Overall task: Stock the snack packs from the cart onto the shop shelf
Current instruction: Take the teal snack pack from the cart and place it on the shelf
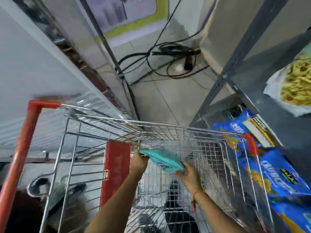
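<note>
inside the wire cart (168, 130), above its mesh floor, a teal snack pack (164, 160) is held between both hands. the left hand (139, 161) grips the upper left end of the pack with its fingers closed on it, and the right hand (188, 174) holds the lower right end from below, the fingers curled around the edge. the picture is blurred here, so the print on the pack cannot be read. a red thread (194, 197) goes around the right wrist. the cart has red corner guards and a red flap (116, 169) on its near side. just right of the cart stands a grey metal shelf (242, 47), with blue snack bags (269, 167) low on it and a pack of yellow noodles (296, 81) higher up. beyond the cart, black cables (171, 59) lie coiled on the tiled floor (159, 101).
</note>
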Tool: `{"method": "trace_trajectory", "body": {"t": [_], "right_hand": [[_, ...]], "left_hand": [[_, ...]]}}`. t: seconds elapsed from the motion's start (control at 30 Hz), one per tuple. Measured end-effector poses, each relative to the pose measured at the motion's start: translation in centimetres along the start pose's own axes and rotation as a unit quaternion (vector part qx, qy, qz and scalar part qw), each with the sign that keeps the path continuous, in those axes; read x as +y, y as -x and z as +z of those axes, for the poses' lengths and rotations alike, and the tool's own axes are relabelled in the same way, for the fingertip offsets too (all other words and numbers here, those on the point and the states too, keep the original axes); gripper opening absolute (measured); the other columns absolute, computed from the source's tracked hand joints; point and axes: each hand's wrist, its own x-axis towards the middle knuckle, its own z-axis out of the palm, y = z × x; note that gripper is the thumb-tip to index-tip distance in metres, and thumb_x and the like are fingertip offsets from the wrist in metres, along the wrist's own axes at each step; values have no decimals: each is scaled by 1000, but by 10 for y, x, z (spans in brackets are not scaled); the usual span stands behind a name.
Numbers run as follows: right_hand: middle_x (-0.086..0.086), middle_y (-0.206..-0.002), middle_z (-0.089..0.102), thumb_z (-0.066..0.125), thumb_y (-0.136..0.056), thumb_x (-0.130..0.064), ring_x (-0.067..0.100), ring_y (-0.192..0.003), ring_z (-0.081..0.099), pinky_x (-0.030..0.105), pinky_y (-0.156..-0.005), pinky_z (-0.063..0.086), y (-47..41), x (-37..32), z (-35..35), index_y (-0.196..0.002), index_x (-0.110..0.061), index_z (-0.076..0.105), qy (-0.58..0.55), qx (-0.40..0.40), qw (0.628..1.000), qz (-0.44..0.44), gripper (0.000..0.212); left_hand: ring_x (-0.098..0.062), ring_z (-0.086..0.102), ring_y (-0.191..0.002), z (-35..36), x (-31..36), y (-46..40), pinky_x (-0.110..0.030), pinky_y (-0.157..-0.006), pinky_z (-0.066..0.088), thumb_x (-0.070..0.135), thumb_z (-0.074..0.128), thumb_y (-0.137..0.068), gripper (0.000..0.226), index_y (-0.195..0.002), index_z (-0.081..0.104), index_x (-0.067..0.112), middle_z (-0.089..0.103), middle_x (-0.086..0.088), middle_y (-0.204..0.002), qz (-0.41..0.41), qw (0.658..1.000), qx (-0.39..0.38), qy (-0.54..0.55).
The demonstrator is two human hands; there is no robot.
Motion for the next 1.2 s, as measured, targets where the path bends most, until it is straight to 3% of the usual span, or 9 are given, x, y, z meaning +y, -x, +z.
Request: {"method": "trace_trajectory", "body": {"t": [0.2, 0.3, 0.37, 0.57, 0.67, 0.83, 0.93, 1.07, 1.2], "right_hand": [[1, -70, 69, 70, -80, -22, 15, -57, 61, 37, -51, 56, 3, -5, -2, -88, -22, 69, -33, 80, 996, -3, 8], [-1, -75, 69, 68, -81, -19, 12, -65, 64, 18, -49, 52, 10, -11, -12, -89, -15, 69, -73, 123, 989, 23, 10], [2, -77, 70, 68, -81, -20, 15, -68, 67, 23, -53, 56, 17, -16, -19, -83, -12, 69, -94, 142, 985, 27, 9], [2, -63, 64, 65, -84, -16, 5, -52, 55, 11, -48, 42, 74, -53, -59, -65, -10, 60, -147, 243, 958, -35, 20], [-3, -53, 44, 63, -85, -13, 2, -49, 36, 15, -48, 31, 116, -81, -90, -57, -16, 45, -138, 319, 934, -81, 34], [-1, -50, 43, 64, -84, -13, -1, -48, 38, 17, -52, 32, 209, -145, -159, -54, -18, 42, -105, 450, 874, -150, 37], [-2, -52, 40, 63, -84, -12, 1, -50, 39, 21, -51, 28, 272, -186, -204, -56, -17, 42, -80, 530, 823, -188, 35], [0, -54, 42, 62, -84, -18, 10, -54, 35, 26, -52, 28, 354, -224, -259, -57, -14, 45, -60, 602, 770, -202, 33], [-3, -54, 44, 63, -83, -17, 11, -56, 38, 20, -52, 30, 431, -253, -300, -53, -16, 45, -63, 645, 725, -235, 35]], "left_hand": [[-33, 68, -86, 2, 4, -8, -37, -74, 56, 16, 60, -85, 16, -96, 69, 8, 74, -17, -96, 23, 999, 23, -17], [-25, 64, -75, -1, 8, -1, -28, -62, 47, 16, 63, -84, 17, -97, 69, 6, 74, -15, -92, 44, 999, 9, 0], [-23, 66, -78, -4, 12, 5, -26, -57, 45, 19, 63, -85, 17, -96, 68, 8, 74, -11, -91, 76, 997, -7, 20], [-24, 64, -83, -29, 52, 46, -31, -74, 46, 19, 64, -83, 5, -81, 67, 15, 70, -6, -84, 216, 971, -54, 86], [-20, 63, -73, -49, 86, 81, -33, -71, 48, 24, 63, -80, 15, -65, 59, 27, 69, -7, -74, 310, 940, -69, 125], [2, 52, -62, -88, 160, 161, -30, -67, 43, 33, 60, -78, 15, -66, 58, 24, 64, 4, -71, 461, 856, -144, 184], [9, 55, -59, -110, 209, 223, -28, -69, 49, 15, 65, -80, 16, -66, 63, 21, 69, -5, -78, 518, 809, -178, 213], [-18, 67, -79, -145, 265, 321, -25, -72, 48, 18, 71, -77, 15, -87, 75, 8, 76, -12, -89, 554, 784, -178, 216], [-20, 68, -78, -169, 305, 402, -31, -78, 52, 23, 73, -73, 11, -80, 75, 15, 76, -6, -82, 599, 739, -205, 230]]}}
